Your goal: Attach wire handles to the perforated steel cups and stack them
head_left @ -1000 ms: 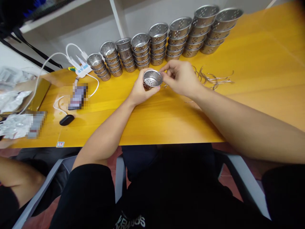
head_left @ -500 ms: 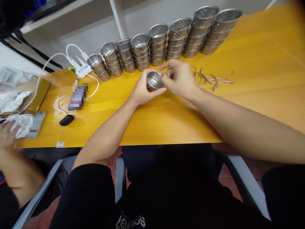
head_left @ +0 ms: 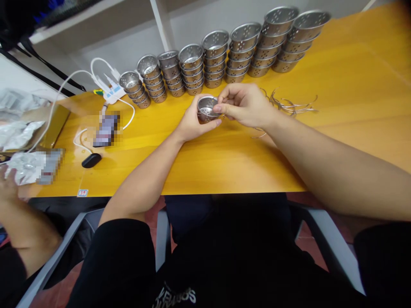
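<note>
My left hand is wrapped round a small perforated metal cup, holding it above the table with its mouth tilted towards me. At the cup's right rim, my right hand is closed in a pinch, thumb tip over the rim. A thin curved wire shows in part by its fingers; most of it is hidden by the hand. To the right of that hand lies a loose pile of thin curved wires, and one or two more lie partly under the right wrist.
Stacks of perforated metal cups line the back of the yellow table. At left are a power strip with white cables, a blurred-out phone and a black oval case. Another person's hand touches plastic bags.
My right hand has turned, its raised index finger has curled in, and its thumb has come over the cup's rim. My left hand keeps its hold on the cup.
</note>
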{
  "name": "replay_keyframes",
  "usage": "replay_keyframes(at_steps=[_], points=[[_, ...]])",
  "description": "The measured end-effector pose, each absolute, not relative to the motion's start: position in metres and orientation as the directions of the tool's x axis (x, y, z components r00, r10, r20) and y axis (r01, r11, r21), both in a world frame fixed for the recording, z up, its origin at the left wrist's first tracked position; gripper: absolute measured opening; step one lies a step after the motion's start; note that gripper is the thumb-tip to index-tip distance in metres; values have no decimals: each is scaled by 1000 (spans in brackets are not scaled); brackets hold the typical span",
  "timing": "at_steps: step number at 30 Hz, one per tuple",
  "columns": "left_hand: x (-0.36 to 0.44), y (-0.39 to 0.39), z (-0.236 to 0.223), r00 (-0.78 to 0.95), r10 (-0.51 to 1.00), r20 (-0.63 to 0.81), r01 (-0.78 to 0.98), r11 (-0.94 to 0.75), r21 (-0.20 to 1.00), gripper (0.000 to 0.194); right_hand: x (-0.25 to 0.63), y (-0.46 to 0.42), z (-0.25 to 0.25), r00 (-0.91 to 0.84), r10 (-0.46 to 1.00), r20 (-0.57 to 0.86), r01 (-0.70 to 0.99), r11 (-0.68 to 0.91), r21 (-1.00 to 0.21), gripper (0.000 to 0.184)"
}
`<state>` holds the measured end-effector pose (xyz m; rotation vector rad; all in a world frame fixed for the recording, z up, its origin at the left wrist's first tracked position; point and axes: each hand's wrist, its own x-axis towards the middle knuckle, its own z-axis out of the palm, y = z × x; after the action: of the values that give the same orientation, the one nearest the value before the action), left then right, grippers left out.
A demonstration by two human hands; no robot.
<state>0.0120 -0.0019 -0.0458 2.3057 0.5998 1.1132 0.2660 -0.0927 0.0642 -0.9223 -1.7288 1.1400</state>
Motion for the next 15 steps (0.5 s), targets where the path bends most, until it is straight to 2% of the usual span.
replay_keyframes(at_steps=[5, 10, 15], points=[[12, -3, -46, 569, 602, 561, 212, -766, 607, 98, 261, -87, 59, -362, 885, 292, 132, 359, -924, 92], [11, -1, -47, 584, 578, 570, 187, -779, 599, 98, 264, -86, 56, -364, 889, 278, 227, 374, -899, 94], [11, 1, -50, 585, 559, 588, 152, -787, 598, 102, 265, -84, 51, -379, 858, 348, 191, 440, -877, 93]])
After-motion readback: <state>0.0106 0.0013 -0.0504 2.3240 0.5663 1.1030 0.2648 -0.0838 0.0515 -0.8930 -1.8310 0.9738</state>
